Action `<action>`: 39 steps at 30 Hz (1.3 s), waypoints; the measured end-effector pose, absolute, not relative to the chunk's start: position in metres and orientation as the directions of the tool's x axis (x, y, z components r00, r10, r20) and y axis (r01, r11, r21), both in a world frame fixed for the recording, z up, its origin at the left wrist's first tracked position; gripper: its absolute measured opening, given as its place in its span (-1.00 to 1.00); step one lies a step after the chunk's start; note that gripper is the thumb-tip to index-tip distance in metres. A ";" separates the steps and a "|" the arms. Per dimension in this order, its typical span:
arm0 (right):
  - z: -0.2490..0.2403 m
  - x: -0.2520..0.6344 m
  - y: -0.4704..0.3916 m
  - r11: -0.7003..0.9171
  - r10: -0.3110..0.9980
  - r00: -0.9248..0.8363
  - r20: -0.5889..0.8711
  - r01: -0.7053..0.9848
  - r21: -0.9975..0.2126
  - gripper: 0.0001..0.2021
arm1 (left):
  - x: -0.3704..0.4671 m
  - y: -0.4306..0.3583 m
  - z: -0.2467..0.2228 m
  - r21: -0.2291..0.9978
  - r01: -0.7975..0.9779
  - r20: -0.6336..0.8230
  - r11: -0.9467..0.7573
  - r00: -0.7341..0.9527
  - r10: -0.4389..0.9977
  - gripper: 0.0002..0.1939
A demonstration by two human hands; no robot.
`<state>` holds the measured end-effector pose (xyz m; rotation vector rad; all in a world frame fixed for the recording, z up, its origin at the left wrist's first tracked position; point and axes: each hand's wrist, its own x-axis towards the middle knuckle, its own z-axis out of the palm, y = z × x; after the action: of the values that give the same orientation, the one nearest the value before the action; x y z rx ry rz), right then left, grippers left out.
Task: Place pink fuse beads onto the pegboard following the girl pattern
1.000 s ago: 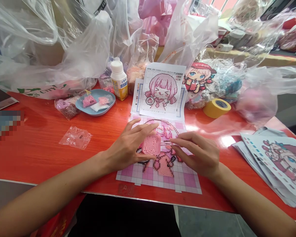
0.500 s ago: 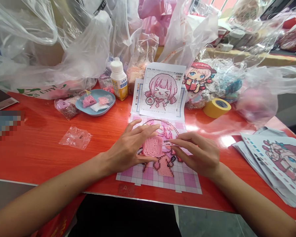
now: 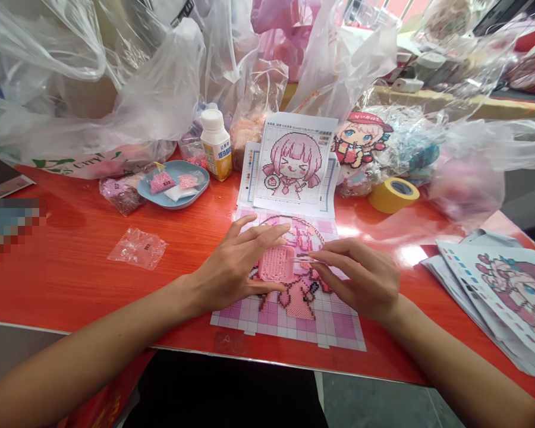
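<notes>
My left hand point(image 3: 229, 267) grips a small pink square tray point(image 3: 277, 265) between thumb and fingers. Rows of tiny pink beads lie in the tray. Slim tweezers point(image 3: 302, 260) are pinched in my right hand point(image 3: 361, 274), their tips at the tray's right edge. Whether a bead sits in the tips is too small to tell. Beneath both hands lies a pegboard point(image 3: 289, 330) with pink and white checks, carrying a partly hidden bead figure in pink with dark outlines. Behind it leans a printed pattern sheet point(image 3: 293, 160) of a pink-haired character.
Left of the pattern stand a blue plate point(image 3: 178, 203) with bead packets and a white-and-yellow bottle point(image 3: 216, 145). An opened plastic packet point(image 3: 138, 248) lies nearer. To the right are yellow tape point(image 3: 386, 196), a finished bead figure point(image 3: 361, 139) and stacked papers point(image 3: 494, 297). Plastic bags point(image 3: 160, 83) crowd the back.
The tweezers and my right hand have shifted very slightly to the right. My left hand keeps its hold on the tray, and the whole view has drifted a little.
</notes>
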<state>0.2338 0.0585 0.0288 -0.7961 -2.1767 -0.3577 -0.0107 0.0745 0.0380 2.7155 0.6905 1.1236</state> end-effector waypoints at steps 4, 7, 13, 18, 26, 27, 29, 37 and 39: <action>0.033 0.234 0.057 0.781 0.399 -0.487 0.777 0.624 -0.009 -0.83 | -0.011 0.076 0.037 0.267 0.389 0.639 -0.881 0.613 0.465 -0.19; 0.035 0.234 0.056 0.819 0.395 -0.523 0.755 0.573 -0.032 -0.85 | -0.013 0.077 0.038 0.253 0.458 0.651 -0.852 0.571 0.501 -0.19; 0.030 0.235 0.056 0.878 0.408 -0.651 0.641 0.472 -0.080 -0.91 | -0.016 0.082 0.040 0.246 0.583 0.697 -0.775 0.449 0.559 -0.18; 0.029 0.234 0.056 0.887 0.428 -0.722 0.544 0.451 -0.099 -0.93 | -0.016 0.082 0.039 0.236 0.585 0.692 -0.776 0.459 0.557 -0.18; 0.028 0.234 0.056 0.892 0.429 -0.740 0.519 0.436 -0.116 -0.92 | -0.017 0.081 0.037 0.226 0.591 0.694 -0.774 0.460 0.554 -0.19; 0.028 0.234 0.056 0.893 0.429 -0.741 0.518 0.436 -0.116 -0.92 | -0.017 0.081 0.038 0.229 0.589 0.694 -0.775 0.460 0.554 -0.18; 0.028 0.234 0.056 0.893 0.429 -0.741 0.516 0.435 -0.116 -0.92 | -0.017 0.081 0.038 0.234 0.583 0.693 -0.778 0.461 0.554 -0.17; 0.029 0.234 0.056 0.895 0.421 -0.745 0.517 0.434 -0.103 -0.92 | -0.016 0.081 0.040 0.240 0.571 0.688 -0.785 0.471 0.552 -0.17; 0.029 0.234 0.056 0.896 0.416 -0.746 0.521 0.432 -0.097 -0.92 | -0.016 0.081 0.040 0.240 0.566 0.684 -0.789 0.478 0.551 -0.18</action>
<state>0.2339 0.0560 0.0287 -0.6103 -2.5108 -0.0405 -0.0158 0.0809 0.0396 2.7170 1.0267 1.2459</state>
